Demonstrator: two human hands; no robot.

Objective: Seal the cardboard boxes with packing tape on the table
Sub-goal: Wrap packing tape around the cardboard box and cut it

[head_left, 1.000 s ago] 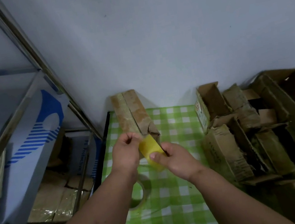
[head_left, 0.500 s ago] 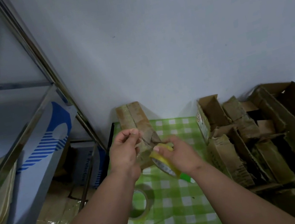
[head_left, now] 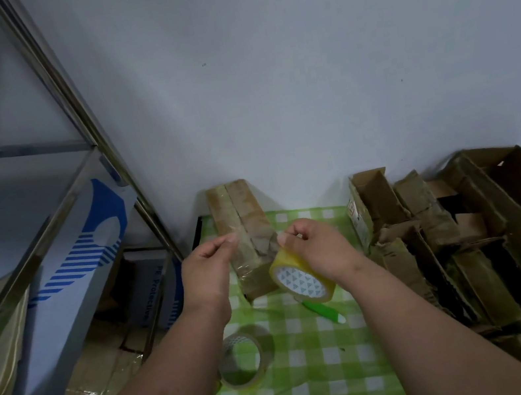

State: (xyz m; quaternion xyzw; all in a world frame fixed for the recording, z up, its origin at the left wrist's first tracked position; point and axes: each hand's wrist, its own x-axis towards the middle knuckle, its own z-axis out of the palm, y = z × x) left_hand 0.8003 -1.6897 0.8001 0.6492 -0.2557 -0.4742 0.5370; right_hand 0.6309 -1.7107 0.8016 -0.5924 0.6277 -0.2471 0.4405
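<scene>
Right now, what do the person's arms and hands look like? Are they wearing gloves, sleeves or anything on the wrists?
Both arms come up from the bottom of the picture and are bare along all that shows: no sleeve reaches the forearms. The left hand and the right hand wear no gloves. No watch, bracelet or ring shows on either wrist or on the fingers in view. Fingernails look short and unpainted, though the light is dim.

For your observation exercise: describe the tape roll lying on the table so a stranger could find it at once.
Start at the green checked tablecloth. Near its left edge, beside the left forearm, lies a tape roll. Unlike the yellow roll that the right hand holds, it rests flat, untouched and pale.
</scene>
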